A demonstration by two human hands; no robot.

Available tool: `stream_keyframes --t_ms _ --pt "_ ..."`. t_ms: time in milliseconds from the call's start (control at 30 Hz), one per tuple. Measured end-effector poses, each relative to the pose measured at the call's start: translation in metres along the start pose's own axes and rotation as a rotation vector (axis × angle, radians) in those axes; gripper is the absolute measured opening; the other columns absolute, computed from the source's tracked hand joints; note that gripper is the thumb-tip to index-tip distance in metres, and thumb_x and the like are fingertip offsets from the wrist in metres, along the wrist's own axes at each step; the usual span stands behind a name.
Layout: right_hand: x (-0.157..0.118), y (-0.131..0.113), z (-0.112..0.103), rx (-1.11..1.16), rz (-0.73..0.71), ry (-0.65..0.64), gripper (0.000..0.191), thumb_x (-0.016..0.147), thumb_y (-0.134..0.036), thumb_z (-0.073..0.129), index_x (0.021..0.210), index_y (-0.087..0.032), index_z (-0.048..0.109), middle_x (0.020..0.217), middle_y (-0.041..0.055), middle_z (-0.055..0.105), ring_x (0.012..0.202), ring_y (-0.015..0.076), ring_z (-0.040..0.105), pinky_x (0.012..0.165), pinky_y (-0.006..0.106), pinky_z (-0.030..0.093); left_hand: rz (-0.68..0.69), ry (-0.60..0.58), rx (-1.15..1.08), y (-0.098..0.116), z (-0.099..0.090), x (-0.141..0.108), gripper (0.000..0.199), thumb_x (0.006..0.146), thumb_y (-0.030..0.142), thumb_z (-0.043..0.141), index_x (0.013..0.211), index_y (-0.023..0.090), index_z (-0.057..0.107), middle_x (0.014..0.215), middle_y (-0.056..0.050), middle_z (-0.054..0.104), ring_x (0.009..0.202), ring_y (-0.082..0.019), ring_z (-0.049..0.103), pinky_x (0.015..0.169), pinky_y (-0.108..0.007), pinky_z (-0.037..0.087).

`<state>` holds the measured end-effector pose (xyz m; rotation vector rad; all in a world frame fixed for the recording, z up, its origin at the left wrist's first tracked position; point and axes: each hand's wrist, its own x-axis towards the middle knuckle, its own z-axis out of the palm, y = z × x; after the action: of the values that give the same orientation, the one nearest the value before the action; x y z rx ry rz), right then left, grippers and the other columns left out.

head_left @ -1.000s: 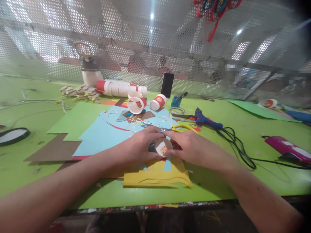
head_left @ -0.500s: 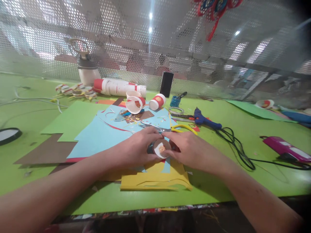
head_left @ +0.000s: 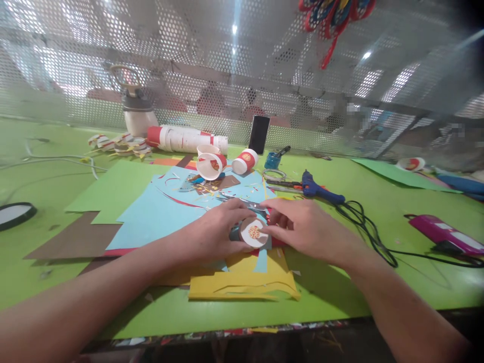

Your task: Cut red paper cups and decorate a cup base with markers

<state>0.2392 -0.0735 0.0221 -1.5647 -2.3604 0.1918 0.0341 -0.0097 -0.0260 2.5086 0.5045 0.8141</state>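
Observation:
My left hand (head_left: pixel 221 227) is closed around a short, dark bluish round piece (head_left: pixel 235 232), whose kind I cannot make out. Its near end bears a white paper disc (head_left: pixel 252 233) with an orange pattern. On the disc's right side, my right hand (head_left: pixel 298 222) has its thumb tip at the rim, while its index finger stays apart from the thumb and the other fingers curl loosely. Just beyond both hands lie metal scissors (head_left: pixel 247 202), their handles partly hidden by my right hand. Yellow paper strips (head_left: pixel 242 287) lie below the hands, over blue paper (head_left: pixel 147 222).
Cut paper cups (head_left: pixel 209 166) and a red-and-white cup (head_left: pixel 245 161) lie behind the hands. A stack of cups (head_left: pixel 189 138), a phone (head_left: pixel 259 134) and a blue jar (head_left: pixel 272 160) stand further back. Right are a blue glue gun (head_left: pixel 321 190), its cord and a magenta device (head_left: pixel 446 233).
My right hand has shifted slightly right, its fingers drawing off the disc so that more of its white, patterned face shows. My left hand keeps its hold.

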Motion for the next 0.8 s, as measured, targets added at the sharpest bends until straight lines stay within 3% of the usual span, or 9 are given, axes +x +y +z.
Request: stream_keyframes --t_ms 167,567,800 --pt "-0.002 0.003 -0.002 -0.052 -0.054 0.019 0.036 0.085 -0.025 0.071 0.12 -0.019 0.062 0.109 0.007 0.068 0.095 0.0233 0.063 0.082 0.038 0.048 0.006 0.009 0.008 -0.003 -0.001 -0.001 0.042 0.078 0.037 0.076 0.115 0.02 0.064 0.117 -0.011 0.061 0.106 -0.024 0.062 0.089 -0.038 0.054" --pt "-0.001 -0.006 0.004 -0.06 -0.008 0.032 0.03 0.086 -0.024 0.068 0.115 -0.017 0.062 0.101 0.0074 0.061 0.096 0.0256 0.06 0.082 0.042 0.05 0.054 0.018 0.037 0.001 -0.001 -0.003 0.045 0.082 0.03 0.074 0.12 0.016 0.056 0.121 -0.01 0.057 0.114 -0.021 0.055 0.096 -0.033 0.048" --pt "0.001 -0.007 0.01 -0.049 0.035 0.018 0.028 0.084 -0.024 0.07 0.111 -0.018 0.063 0.1 0.0067 0.062 0.094 0.026 0.061 0.081 0.043 0.05 0.015 -0.009 0.053 0.005 -0.001 -0.003 0.038 0.082 0.029 0.072 0.114 0.017 0.055 0.113 -0.006 0.057 0.105 -0.019 0.056 0.091 -0.031 0.048"
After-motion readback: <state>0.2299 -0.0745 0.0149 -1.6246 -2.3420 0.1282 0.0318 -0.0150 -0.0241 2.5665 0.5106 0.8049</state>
